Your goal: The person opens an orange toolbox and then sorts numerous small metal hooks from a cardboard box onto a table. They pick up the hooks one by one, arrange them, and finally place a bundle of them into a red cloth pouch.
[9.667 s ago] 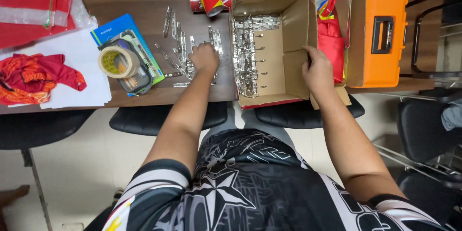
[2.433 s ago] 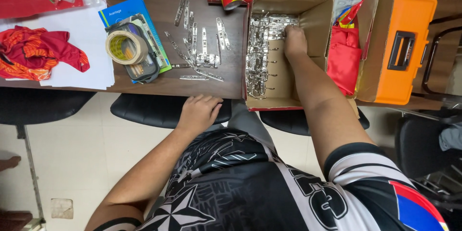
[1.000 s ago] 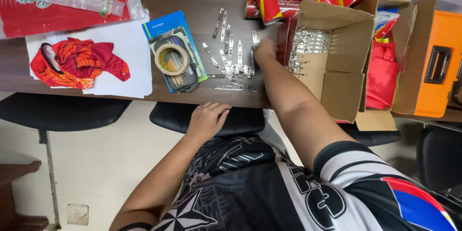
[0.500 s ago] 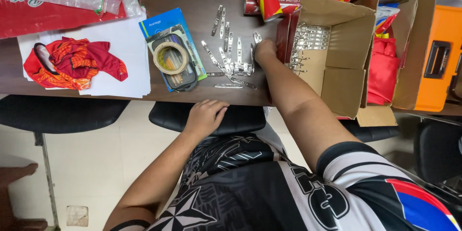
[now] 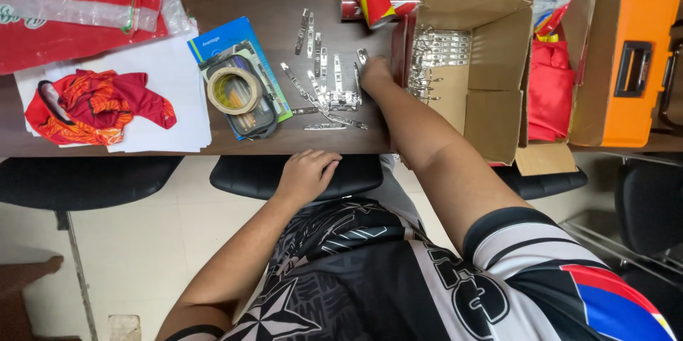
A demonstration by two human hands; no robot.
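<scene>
Right hand (image 5: 375, 74): lay at the right end of a scatter of slim silver metal clips (image 5: 324, 88) on the dark brown wooden tabletop (image 5: 277, 1), hard against the left wall of the open brown cardboard box (image 5: 491, 92); whether its grip was closed on a clip could not be told. More clips lined the box floor. Left hand (image 5: 307, 174): off the tabletop, resting loosely curled and holding nothing on the black padded seat (image 5: 242, 177) below the front edge. Roll of tan tape (image 5: 233, 90): on a blue card, just left of the clips. Bare tabletop remained behind the clips; red cloth (image 5: 96, 103) on white paper lay well to the left.
</scene>
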